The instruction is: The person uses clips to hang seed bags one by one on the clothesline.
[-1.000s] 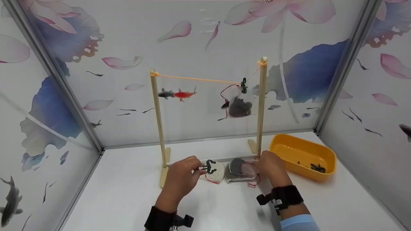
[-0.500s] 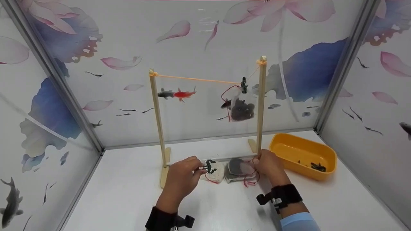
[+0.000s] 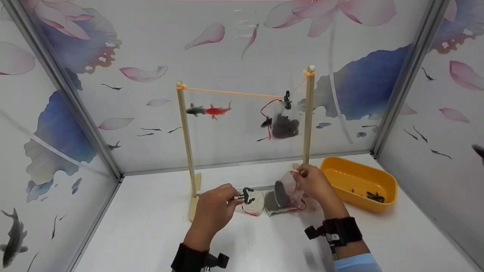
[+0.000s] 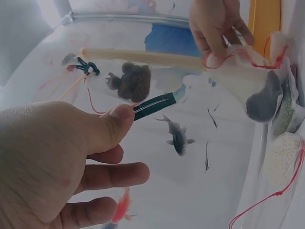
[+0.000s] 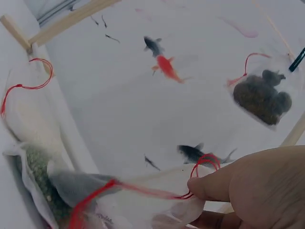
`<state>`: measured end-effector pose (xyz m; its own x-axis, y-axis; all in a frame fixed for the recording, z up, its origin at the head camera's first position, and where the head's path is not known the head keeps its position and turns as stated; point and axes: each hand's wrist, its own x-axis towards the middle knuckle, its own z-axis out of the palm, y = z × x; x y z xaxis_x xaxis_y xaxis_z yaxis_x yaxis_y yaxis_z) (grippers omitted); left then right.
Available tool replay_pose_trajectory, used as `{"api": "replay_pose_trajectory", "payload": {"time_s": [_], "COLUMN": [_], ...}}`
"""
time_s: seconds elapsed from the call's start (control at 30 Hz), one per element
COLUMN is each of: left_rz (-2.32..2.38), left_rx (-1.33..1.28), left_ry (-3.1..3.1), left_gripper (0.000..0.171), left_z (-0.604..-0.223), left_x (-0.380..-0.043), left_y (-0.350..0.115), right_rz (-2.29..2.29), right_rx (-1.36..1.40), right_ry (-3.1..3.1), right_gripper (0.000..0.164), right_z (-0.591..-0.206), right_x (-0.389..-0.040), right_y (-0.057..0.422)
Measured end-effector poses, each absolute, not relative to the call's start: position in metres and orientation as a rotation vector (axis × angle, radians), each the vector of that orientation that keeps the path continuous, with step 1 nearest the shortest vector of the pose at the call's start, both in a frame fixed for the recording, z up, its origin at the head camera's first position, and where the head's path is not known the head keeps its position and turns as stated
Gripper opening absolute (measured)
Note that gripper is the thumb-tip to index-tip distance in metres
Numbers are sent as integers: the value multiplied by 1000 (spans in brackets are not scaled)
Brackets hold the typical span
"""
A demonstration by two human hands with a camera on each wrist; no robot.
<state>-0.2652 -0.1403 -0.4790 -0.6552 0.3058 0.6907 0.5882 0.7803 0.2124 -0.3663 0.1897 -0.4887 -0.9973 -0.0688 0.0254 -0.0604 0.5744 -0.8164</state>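
A dark green clothespin [image 3: 247,196] is pinched between the thumb and index finger of my left hand [image 3: 215,206], its other fingers spread in the left wrist view. My right hand [image 3: 315,183] pinches the top of a sheer drawstring bag [image 5: 143,195] by its red cord. Grey contents [image 3: 281,193] sag at that bag's bottom, just over a bag of greenish grains [image 5: 35,176]. Beside them lies a bag of white grains [image 4: 281,157]. A clothespin [image 3: 287,100] holds a bag of dark contents [image 3: 285,126] on the orange string [image 3: 234,92].
Two wooden posts, the left post [image 3: 184,139] and right post [image 3: 308,117], carry the string. A yellow bin [image 3: 348,179] with several dark clips [image 3: 375,197] stands on the right. Printed wall panels [image 3: 242,151] enclose the white table [image 3: 143,234].
My right hand has risen slightly, lifting the top of the bag with grey contents so that it tilts up off the greenish bag. The left hand keeps still.
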Motion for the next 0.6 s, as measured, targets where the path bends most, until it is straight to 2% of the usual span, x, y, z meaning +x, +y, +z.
{"api": "replay_pose_trajectory", "payload": {"time_s": [0.23,0.43,0.6], "left_rz": [-546,-541,-505], "left_rx": [-641,-630,-602], "left_ry": [-2306,-2286,-2189], "left_gripper": [18,14,15], "left_z": [-478,-478,-467], "left_x": [-265,-268,-276], "left_y": [-140,-142,-145], "right_rz": [-1438,-1452,-1424], "right_rx": [-347,-571,-648], "right_ry": [2907,2719,2800], "right_gripper": [14,26,18], "right_z": [-463,-445,-407], "right_x": [-348,-345,-347], "right_y": [178,181,164]}}
